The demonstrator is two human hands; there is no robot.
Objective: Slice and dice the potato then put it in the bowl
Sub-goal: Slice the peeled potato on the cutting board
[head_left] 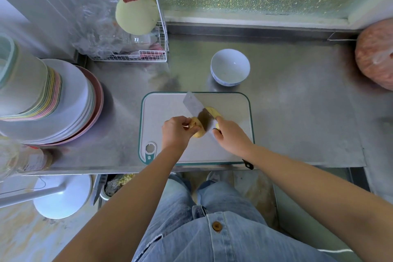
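No text can be read — the jar (29, 160) label is blurred.

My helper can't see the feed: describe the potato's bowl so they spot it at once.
On the steel counter, find the green-edged cutting board. Just beyond its far edge stands a small white bowl, blue-patterned outside, standing alone, unlike the plates stacked at left.

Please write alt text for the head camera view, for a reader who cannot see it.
A person slices a yellow-skinned potato with a broad steel cleaver on a white plastic cutting board with a teal rim; the left-hand grip holds one piece, the right-hand grip the cleaver. An empty white ceramic bowl stands behind the board on the steel counter.
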